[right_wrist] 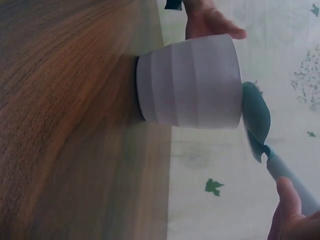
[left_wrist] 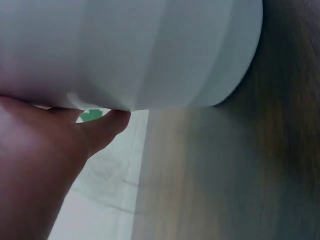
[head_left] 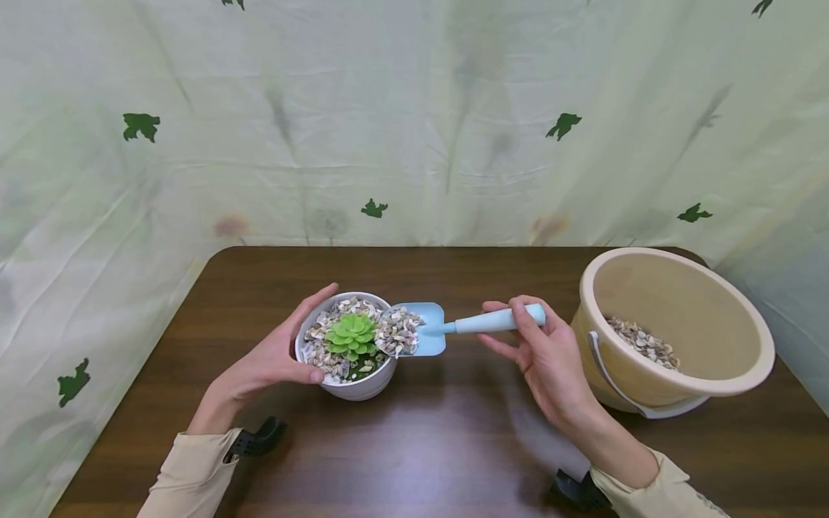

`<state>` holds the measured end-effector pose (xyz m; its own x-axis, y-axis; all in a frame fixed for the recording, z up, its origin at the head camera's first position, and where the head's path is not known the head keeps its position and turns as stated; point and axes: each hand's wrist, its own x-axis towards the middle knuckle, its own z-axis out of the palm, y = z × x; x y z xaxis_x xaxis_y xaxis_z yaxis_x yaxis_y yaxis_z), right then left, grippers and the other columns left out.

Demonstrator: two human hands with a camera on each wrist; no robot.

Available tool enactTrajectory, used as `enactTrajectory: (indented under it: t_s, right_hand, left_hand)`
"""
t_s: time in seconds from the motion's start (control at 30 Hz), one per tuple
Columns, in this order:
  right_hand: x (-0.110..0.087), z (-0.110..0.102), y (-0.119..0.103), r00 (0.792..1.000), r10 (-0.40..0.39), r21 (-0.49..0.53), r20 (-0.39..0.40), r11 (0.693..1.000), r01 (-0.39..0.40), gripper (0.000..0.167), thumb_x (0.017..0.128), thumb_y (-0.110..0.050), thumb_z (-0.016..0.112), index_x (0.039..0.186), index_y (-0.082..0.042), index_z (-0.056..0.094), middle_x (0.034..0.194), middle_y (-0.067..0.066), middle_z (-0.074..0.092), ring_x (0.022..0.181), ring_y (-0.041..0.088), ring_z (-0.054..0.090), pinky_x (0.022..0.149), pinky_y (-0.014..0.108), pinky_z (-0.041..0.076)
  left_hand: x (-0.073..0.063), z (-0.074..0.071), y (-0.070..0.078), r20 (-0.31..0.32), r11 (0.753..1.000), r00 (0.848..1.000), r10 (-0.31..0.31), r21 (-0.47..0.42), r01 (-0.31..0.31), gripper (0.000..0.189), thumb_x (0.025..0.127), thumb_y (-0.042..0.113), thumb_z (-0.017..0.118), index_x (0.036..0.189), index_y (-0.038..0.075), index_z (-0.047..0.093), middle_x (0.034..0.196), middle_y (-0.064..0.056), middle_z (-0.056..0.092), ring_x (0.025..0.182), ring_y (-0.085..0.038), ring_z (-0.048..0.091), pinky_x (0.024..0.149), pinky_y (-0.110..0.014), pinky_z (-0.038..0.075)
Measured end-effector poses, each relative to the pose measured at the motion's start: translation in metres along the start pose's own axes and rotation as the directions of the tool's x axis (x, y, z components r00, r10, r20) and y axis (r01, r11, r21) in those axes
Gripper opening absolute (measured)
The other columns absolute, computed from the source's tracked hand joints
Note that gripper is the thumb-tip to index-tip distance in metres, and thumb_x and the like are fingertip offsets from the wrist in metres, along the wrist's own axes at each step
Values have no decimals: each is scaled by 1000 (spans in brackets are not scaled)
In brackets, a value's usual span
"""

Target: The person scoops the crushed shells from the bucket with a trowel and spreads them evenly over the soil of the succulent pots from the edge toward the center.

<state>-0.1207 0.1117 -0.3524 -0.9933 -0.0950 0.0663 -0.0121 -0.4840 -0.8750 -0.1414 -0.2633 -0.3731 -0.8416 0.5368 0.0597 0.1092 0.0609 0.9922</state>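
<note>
A white ribbed flowerpot (head_left: 358,391) stands on the table, with a green succulent (head_left: 352,335) amid pale pebble-like bits. My left hand (head_left: 275,356) grips the pot's left side, thumb near the front rim and fingers toward the back; the left wrist view shows fingers against the pot wall (left_wrist: 150,50). In my right hand (head_left: 550,363) is the handle of a light blue trowel (head_left: 432,334). Its scoop carries a heap of the same bits (head_left: 398,331), the tip over the pot's right rim. From the right wrist, the scoop's underside (right_wrist: 256,115) appears right at the rim.
A large cream bucket (head_left: 596,360) with a lowered handle stands at the right of the brown table (head_left: 440,460), more of the bits (head_left: 641,344) lying inside. Close behind the table hangs a pale leaf-patterned curtain (head_left: 401,129).
</note>
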Motion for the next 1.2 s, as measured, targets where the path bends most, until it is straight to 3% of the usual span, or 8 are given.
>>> enactTrajectory:
  t_s: [0.13, 0.3, 0.5, 0.6, 0.83, 0.93, 1.2]
  right_hand:
    - [-1, -1, -1, 999, 1, 6, 37, 1000, -1, 10, 101, -8, 55, 110, -3, 53, 114, 18, 65, 113, 32, 61, 92, 55, 45]
    - [-1, -1, -2, 998, -15, -11, 66, 1000, 16, 14, 100, -3, 56, 112, -2, 51, 115, 19, 65, 112, 32, 61, 92, 54, 46]
    - [-1, 1, -4, 993, -61, -88, 97, 994, 70, 18, 100, -4, 55, 114, 3, 45, 120, 25, 61, 111, 33, 61, 91, 51, 47]
    - [-1, 3, -5, 992, -80, -122, 97, 988, 91, 20, 100, -5, 55, 114, 4, 44, 120, 23, 62, 111, 33, 62, 91, 51, 47]
    - [-1, 7, -10, 985, -124, -195, 119, 970, 146, 21, 100, -5, 56, 113, 5, 42, 118, 21, 63, 110, 32, 62, 90, 47, 48]
    - [-1, 7, -12, 983, -131, -217, 130, 964, 157, 22, 100, -5, 56, 114, 5, 42, 118, 21, 63, 110, 32, 62, 89, 45, 49]
    - [-2, 12, -19, 974, -155, -275, 166, 941, 197, 21, 99, -3, 56, 111, 6, 42, 119, 29, 59, 107, 34, 63, 89, 47, 49]
  left_hand:
    - [-2, 0, 1, -4, 1000, 1000, -25, 17, 25, 110, 71, 6, 84, 158, 24, 18, 156, -8, 22, 131, -29, 37, 96, -29, 44]
    - [-5, 1, 0, -49, 989, 997, -52, 137, 59, 108, 72, 7, 85, 157, 29, 22, 155, -7, 23, 129, -29, 35, 94, -25, 43]
    - [-8, 4, -4, -123, 987, 992, 14, 160, 6, 112, 68, 0, 85, 156, 27, 23, 151, -9, 29, 127, -27, 39, 93, -25, 44]
    - [-8, 7, -5, -170, 976, 984, 55, 218, -17, 115, 64, -1, 87, 156, 29, 24, 150, -8, 33, 126, -24, 41, 94, -22, 41]
    - [-10, 12, -6, -239, 932, 969, 67, 362, 25, 111, 64, 9, 89, 154, 33, 29, 149, -2, 32, 126, -23, 38, 95, -20, 36]
    - [-10, 12, -7, -233, 934, 971, 55, 357, 33, 110, 66, 10, 88, 154, 32, 27, 150, -3, 30, 127, -24, 37, 95, -20, 36]
    - [-13, 8, -5, -169, 971, 986, 4, 238, 37, 110, 71, 5, 84, 156, 31, 21, 153, -9, 25, 129, -28, 35, 95, -20, 38]
